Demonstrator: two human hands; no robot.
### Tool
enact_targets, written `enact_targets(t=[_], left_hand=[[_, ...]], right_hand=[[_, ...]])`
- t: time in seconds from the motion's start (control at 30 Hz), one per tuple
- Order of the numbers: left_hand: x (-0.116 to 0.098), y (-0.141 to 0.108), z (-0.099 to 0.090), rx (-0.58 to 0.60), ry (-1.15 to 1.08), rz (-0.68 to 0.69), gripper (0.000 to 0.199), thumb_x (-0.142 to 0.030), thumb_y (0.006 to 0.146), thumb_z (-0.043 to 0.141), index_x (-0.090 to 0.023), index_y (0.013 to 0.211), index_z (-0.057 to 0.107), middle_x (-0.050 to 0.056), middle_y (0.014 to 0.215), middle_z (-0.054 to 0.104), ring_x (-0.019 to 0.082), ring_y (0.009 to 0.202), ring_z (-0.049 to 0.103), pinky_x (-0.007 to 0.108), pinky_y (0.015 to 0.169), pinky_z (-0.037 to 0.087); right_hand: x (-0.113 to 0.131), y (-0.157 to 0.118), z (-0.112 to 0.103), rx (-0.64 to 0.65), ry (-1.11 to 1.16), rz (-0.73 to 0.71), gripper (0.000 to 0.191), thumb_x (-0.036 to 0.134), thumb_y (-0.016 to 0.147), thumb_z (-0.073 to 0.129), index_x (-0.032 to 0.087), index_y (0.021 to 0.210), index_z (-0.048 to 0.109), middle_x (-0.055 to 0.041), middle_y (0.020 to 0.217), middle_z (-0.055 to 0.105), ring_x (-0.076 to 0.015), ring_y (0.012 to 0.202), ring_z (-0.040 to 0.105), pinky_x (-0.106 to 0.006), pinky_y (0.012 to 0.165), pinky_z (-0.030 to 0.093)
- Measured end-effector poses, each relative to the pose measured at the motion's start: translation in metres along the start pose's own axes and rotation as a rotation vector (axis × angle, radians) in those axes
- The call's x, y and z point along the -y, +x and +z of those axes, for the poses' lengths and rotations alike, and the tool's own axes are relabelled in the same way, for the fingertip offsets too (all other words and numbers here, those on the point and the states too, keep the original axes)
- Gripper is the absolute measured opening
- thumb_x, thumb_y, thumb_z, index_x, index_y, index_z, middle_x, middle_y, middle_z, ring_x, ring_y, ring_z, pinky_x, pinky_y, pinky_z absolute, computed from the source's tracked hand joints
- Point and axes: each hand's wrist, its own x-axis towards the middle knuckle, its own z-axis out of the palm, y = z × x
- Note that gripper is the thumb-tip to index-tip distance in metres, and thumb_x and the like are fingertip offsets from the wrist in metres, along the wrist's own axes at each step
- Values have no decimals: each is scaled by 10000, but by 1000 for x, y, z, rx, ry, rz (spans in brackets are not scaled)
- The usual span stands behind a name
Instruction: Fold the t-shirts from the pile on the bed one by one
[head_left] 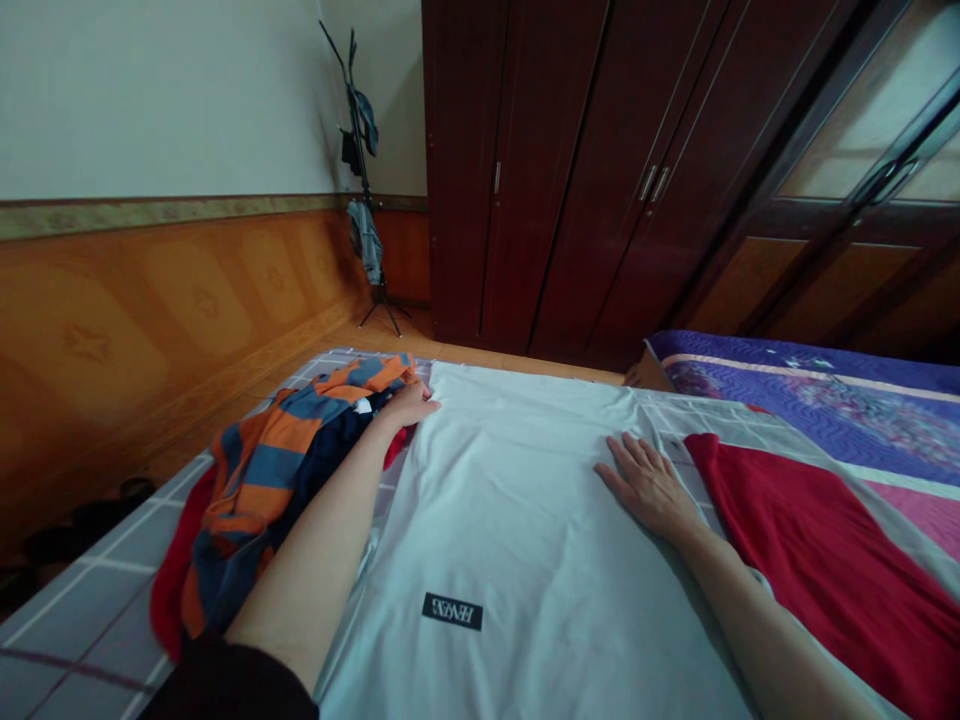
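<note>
A white garment (pixel 510 520) lies spread flat on the bed, with a black printed label (pixel 451 611) near its near end. My right hand (pixel 649 488) rests palm down on it near its right edge, fingers apart. My left hand (pixel 409 405) is at the far left corner of the garment, and I cannot tell whether its fingers grip the edge. Just left of that hand is a heap of clothes (pixel 262 480): orange-and-blue striped cloth, navy cloth and red cloth. My left forearm lies against the heap.
A grey checked bed sheet (pixel 90 620) covers the bed, and a red cloth (pixel 810 560) lies to the right. Behind that is a purple quilt (pixel 840 410). A dark wooden wardrobe (pixel 570 180) stands ahead, and a coat stand (pixel 364 170) holds clothes in the corner.
</note>
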Motion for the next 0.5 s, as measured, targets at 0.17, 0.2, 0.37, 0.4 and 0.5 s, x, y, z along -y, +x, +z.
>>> enact_targets(t=[0.17,0.2,0.37,0.4,0.5], left_hand=[[-1,-34,-1,106,-183,49,523,-313,726,650,-134,1189,485,71,1026,633,220,928,603,276,747,466],[-1,-44,-1,127,-217,56,544,-306,727,642,-133,1212,468,65,997,637,212,889,612,269,715,471],[3,-100,-4,190,-327,29,650,-257,683,649,-146,1275,407,13,817,629,162,672,606,230,560,441],[6,-112,-4,191,-336,14,661,-261,678,645,-146,1280,397,-5,761,612,150,615,588,223,527,425],[20,-144,-5,156,-345,-33,630,-316,698,604,-128,1259,389,-45,645,542,120,498,525,211,471,379]], right_hand=[[2,3,0,-28,-7,-7,580,516,942,288,145,1365,428,-154,1411,414,-328,1312,339,-463,1024,329],[1,3,0,-37,-7,-12,577,517,941,287,146,1360,431,-150,1404,421,-326,1305,346,-459,1019,332],[3,4,-4,-58,-13,-14,564,511,940,285,145,1340,442,-159,1380,438,-323,1262,390,-461,990,343],[4,4,-5,-54,-17,-13,561,508,941,286,144,1337,444,-164,1379,436,-325,1251,399,-464,982,346],[6,4,-9,-43,-28,-26,547,499,945,283,145,1327,450,-165,1367,440,-327,1229,414,-463,960,359]])
